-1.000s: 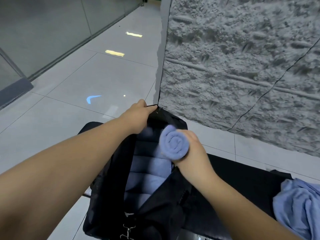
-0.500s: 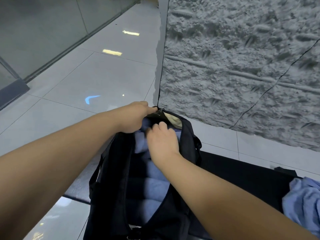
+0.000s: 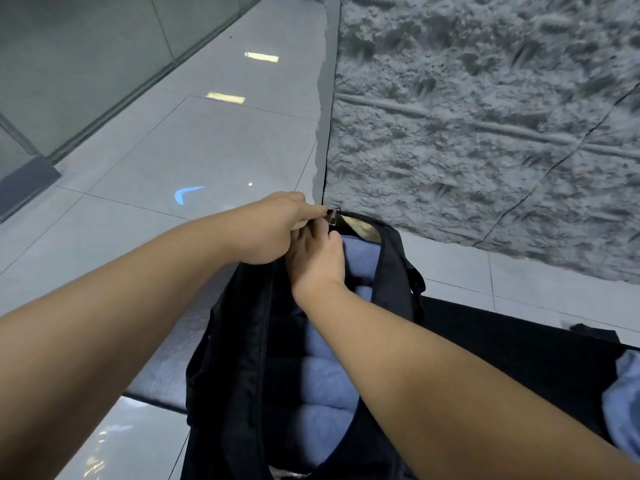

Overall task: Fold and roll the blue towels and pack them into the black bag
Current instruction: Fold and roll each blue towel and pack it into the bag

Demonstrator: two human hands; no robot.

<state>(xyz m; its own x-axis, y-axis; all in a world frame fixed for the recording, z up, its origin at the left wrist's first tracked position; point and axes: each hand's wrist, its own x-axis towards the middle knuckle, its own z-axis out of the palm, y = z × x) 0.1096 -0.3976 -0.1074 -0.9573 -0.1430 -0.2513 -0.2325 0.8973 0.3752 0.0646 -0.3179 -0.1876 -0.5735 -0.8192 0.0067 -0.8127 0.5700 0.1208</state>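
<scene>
The black bag [image 3: 239, 375] lies open in front of me, with several rolled blue towels [image 3: 325, 379] stacked in a row inside it. My left hand [image 3: 273, 226] pinches the bag's far rim beside the metal zipper pull [image 3: 333, 216] and holds the opening up. My right hand [image 3: 317, 258] reaches into the far end of the bag, fingers down on the top rolled towel [image 3: 360, 261]; whether they curl round it is hidden. A loose blue towel [image 3: 623, 403] lies crumpled at the right edge.
The bag rests on a black table [image 3: 512, 355] that runs off to the right. A rough grey stone wall [image 3: 485, 126] rises just behind it. Glossy grey floor tiles [image 3: 194, 147] spread out to the left, bounded by a glass partition [image 3: 69, 57].
My right hand carried the rolled towel from above the bag down into its far end. The left hand kept holding the rim and shifted slightly toward the zipper pull.
</scene>
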